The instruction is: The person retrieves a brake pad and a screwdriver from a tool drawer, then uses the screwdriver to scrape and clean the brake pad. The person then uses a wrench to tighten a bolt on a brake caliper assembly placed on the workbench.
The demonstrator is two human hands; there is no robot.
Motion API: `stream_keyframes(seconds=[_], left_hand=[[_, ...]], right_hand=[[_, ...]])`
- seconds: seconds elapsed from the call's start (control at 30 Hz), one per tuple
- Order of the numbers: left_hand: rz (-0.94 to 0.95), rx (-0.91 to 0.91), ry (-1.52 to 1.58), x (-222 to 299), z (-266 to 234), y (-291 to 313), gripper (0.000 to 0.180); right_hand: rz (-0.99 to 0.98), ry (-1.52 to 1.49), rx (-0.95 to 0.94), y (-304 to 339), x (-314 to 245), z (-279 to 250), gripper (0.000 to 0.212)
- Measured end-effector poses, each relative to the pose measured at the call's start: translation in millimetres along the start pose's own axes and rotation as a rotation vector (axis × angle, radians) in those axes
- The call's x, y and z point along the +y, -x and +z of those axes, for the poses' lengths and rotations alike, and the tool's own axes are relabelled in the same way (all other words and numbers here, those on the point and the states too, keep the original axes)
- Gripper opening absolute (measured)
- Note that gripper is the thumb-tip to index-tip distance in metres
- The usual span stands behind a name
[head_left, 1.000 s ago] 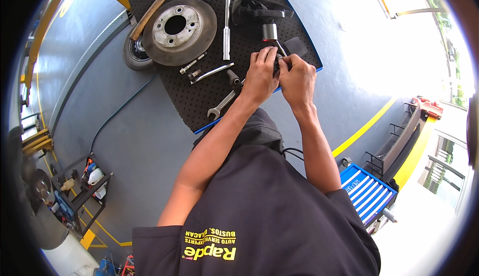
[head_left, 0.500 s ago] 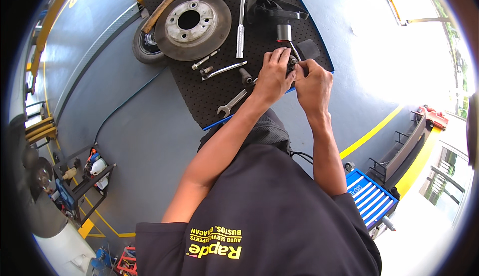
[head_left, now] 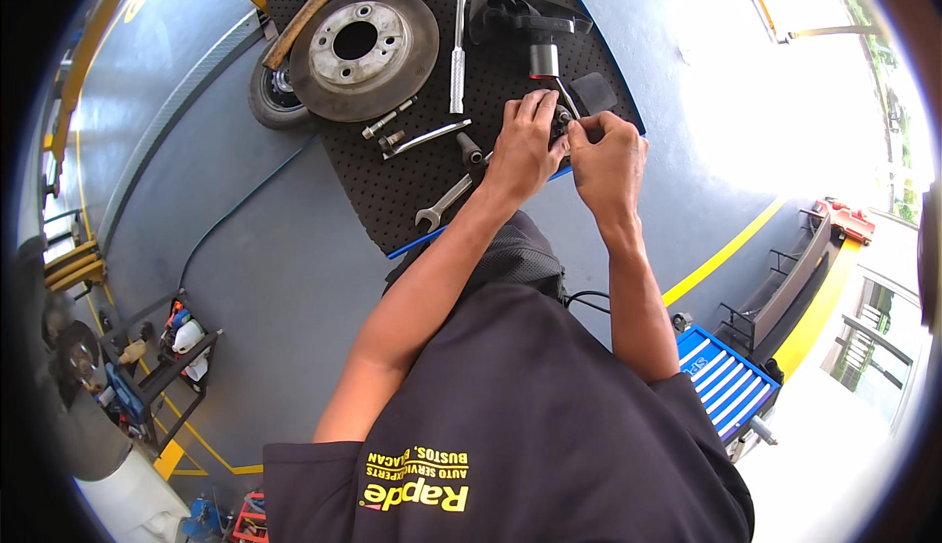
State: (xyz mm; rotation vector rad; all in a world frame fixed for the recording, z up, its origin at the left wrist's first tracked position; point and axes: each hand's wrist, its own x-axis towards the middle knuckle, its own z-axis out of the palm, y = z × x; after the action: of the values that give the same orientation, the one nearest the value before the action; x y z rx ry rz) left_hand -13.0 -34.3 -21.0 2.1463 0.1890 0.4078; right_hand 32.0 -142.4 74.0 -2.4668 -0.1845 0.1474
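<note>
My left hand (head_left: pixel 523 149) is closed with its fingers curled over a small dark metal part (head_left: pixel 561 123) near the front right of the black perforated tabletop (head_left: pixel 383 185). At the same part, my right hand (head_left: pixel 608 162) pinches with thumb and forefinger; its exact kind is hard to make out, being mostly covered. A thin metal rod (head_left: pixel 568 97) runs just beyond the fingers, below a silver cylinder (head_left: pixel 543 60) with a red rim. Beside my left wrist lie a combination wrench (head_left: pixel 444 205) and a dark socket-like piece (head_left: pixel 470 148). Right of the rod rests a flat dark pad (head_left: pixel 595 92).
A brake disc (head_left: pixel 417 57) lies on the tabletop, with a wooden handle (head_left: pixel 312 11) at its left. A long steel bar (head_left: pixel 457 77), a bolt (head_left: pixel 390 118) and a black curved part (head_left: pixel 491 18) are near. A blue drawer cabinet (head_left: pixel 726 381) stands at the lower right.
The whole view has shifted, so the tabletop and its tools appear a little farther left. Both hands stay on the same small part with nearly the same grip.
</note>
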Motion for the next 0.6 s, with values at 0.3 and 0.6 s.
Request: stream_keyframes(seconds=[0.3, 0.6], left_hand=[[-0.012, 0.008, 0.025, -0.3, 2.6, 0.9, 0.079], [0.039, 0.03, -0.014, 0.3, 0.3, 1.1, 0.07]], right_hand=[[0.044, -0.027, 0.003, -0.8, -1.9, -0.1, 0.026], [0.004, -0.034, 0.023, 2.4, 3.8, 4.1, 0.025]])
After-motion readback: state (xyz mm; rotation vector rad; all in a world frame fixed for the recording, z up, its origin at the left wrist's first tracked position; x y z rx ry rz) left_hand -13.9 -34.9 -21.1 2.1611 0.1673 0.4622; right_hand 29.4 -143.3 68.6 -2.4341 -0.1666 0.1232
